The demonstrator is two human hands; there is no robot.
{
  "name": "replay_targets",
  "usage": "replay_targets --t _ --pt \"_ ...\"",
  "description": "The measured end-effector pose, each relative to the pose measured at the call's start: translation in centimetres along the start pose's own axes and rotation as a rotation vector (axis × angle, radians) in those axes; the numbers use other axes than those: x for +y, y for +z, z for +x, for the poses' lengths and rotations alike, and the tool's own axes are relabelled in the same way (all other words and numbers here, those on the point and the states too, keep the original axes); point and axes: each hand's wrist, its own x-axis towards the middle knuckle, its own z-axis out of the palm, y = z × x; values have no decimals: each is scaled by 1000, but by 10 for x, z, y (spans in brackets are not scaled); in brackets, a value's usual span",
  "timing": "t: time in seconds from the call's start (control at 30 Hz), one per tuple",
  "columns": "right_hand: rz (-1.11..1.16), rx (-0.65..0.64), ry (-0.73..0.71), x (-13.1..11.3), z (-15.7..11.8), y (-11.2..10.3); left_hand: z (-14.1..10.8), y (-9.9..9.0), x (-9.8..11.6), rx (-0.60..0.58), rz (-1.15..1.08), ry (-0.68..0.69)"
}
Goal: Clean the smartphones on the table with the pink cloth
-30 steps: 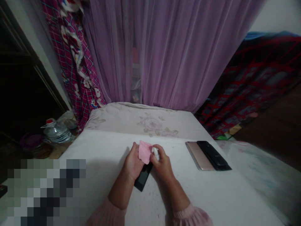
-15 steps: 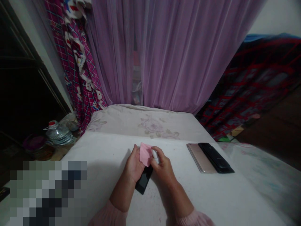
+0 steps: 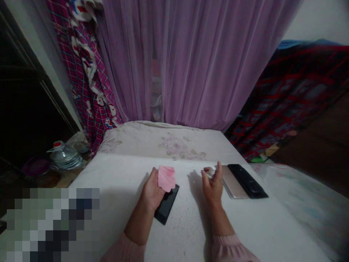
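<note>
A small pink cloth (image 3: 166, 178) lies over the fingers of my left hand (image 3: 152, 191), which is palm up at the middle of the white-covered table. Beneath that hand and cloth, a black phone (image 3: 167, 205) rests slanted on the table, its upper part partly covered. My right hand (image 3: 213, 185) is raised to the right, with a small white bottle (image 3: 211, 172) between its thumb and fingers. Just beyond it lie a rose-gold phone (image 3: 236, 182) and, partly overlapping it, a black phone-like device (image 3: 248, 182).
The white table cover (image 3: 120, 211) meets a floral cloth (image 3: 174, 143) at the back, below purple curtains (image 3: 201, 65). A large water bottle (image 3: 66, 156) stands at the left. Red-and-black patterned fabric (image 3: 286, 98) hangs at the right.
My right hand has moved right, away from the pink cloth, with the white bottle. My left hand stays near the black phone with the cloth, which now hangs flatter.
</note>
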Motion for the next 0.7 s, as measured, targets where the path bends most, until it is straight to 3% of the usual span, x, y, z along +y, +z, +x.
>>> replay_targets --t 0.2,0.43,0.57,0.7 --pt "46 -95 170 24 -3 -2 0 1 2 50 45 27" --pt "117 21 221 28 -9 -2 -2 3 0 39 28 13" --pt "99 99 115 27 -14 -8 -4 3 -1 47 33 16" --pt "-75 268 -215 11 -23 -23 -9 7 -4 65 49 4"
